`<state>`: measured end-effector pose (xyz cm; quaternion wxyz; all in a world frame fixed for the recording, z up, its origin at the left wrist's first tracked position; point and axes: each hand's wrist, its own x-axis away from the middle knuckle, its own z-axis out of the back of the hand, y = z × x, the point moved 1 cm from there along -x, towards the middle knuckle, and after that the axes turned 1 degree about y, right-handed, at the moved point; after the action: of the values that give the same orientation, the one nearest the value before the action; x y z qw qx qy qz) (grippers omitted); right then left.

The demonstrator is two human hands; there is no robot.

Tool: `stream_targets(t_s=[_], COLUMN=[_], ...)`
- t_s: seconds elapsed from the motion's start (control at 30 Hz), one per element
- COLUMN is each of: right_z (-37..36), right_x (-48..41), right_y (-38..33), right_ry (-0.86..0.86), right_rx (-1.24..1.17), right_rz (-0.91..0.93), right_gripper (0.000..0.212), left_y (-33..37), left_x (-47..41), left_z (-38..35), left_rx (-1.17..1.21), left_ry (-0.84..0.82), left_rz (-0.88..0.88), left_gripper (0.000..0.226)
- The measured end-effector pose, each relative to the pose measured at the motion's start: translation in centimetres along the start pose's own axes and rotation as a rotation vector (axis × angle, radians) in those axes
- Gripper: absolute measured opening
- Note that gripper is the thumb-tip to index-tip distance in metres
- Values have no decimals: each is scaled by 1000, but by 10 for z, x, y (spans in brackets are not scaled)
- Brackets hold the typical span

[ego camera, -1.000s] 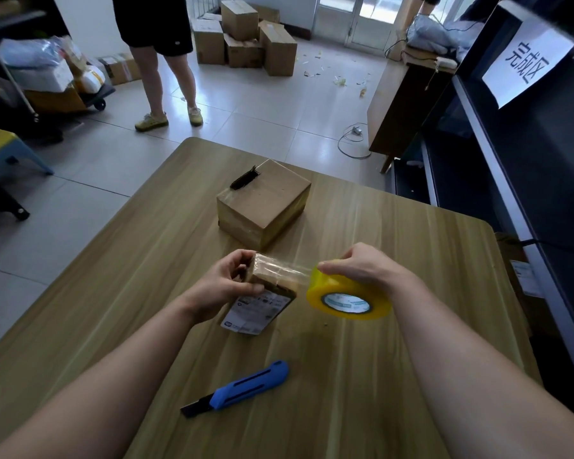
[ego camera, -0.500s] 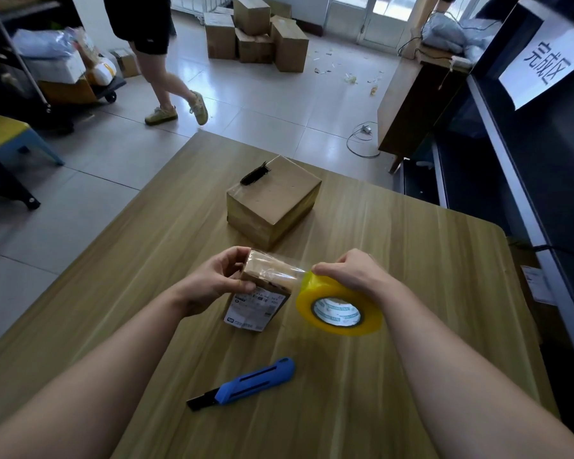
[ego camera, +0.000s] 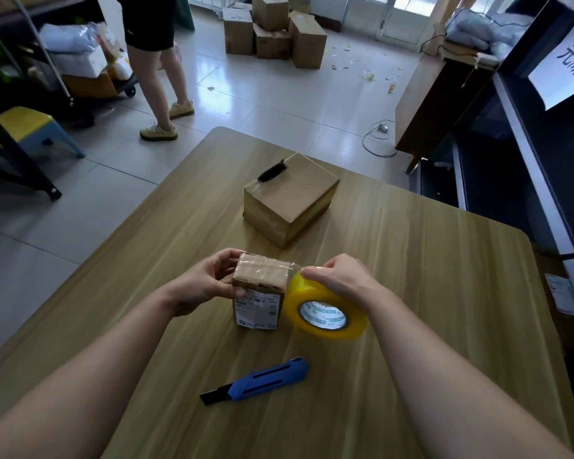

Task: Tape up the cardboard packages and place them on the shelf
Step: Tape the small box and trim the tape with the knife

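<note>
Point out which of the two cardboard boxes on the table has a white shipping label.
The small box gripped by the left hand: a white label covers its near face. The larger box behind it shows only plain cardboard.

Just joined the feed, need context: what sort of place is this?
Probably a parcel packing or shipping room: stacked cardboard boxes on the tiled floor, a labelled package being taped from a yellow tape roll, and a loaded cart.

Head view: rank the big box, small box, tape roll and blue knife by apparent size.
1. big box
2. tape roll and small box, about alike
3. knife: long but slim, so unsure
</note>
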<state>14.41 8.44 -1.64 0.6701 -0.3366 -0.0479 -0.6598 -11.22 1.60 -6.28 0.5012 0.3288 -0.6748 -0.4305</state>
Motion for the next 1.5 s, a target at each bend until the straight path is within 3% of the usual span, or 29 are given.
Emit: stream_targets(t_s=[0.1, 0.27, 0.4, 0.5, 0.53, 0.63, 0.73, 0.9, 1.17, 1.33, 1.43, 1.5], right_z=[-3, -5, -9, -11, -12, -13, -14, -8, 23, 27, 39, 45], right_x=[2, 5, 5, 4, 4, 5, 8, 9, 12, 12, 8, 6], right_y=[-5, -13, -15, -13, -13, -14, -14, -8, 13, 12, 6, 6], right_ry=[-2, 10, 48, 81, 88, 96, 93, 34, -73, 49, 113, 131], right_rx=[56, 155, 211, 226, 230, 246, 261, 158, -333, -456, -415, -256], right_rz=[16, 46, 40, 21, 19, 26, 26, 13, 145, 203, 217, 205], right_gripper=[62, 55, 54, 56, 57, 63, 64, 69, 74, 71, 63, 62], left_y=[1, 10, 27, 45, 50, 56, 54, 45, 45, 43, 40, 42], left_x=[3, 7, 6, 5, 5, -3, -13, -16, -8, -9, -8, -5], left_z=[-1, -3, -11, -30, -40, -72, -84, -81, -52, -42, -40, -38], left_rx=[0, -138, -465, -870, -1043, -1419, -1521, -1370, -1008, -817, -669, -538], left_ry=[-2, 1, 74, 149, 145, 25, -2, 71, 185, 188, 174, 172], left_rz=[5, 38, 39, 28, -8, -135, -156, -191, -216, -266, -273, -275], left_gripper=[76, 80, 72, 116, 121, 110, 90, 61, 68, 66, 63, 62])
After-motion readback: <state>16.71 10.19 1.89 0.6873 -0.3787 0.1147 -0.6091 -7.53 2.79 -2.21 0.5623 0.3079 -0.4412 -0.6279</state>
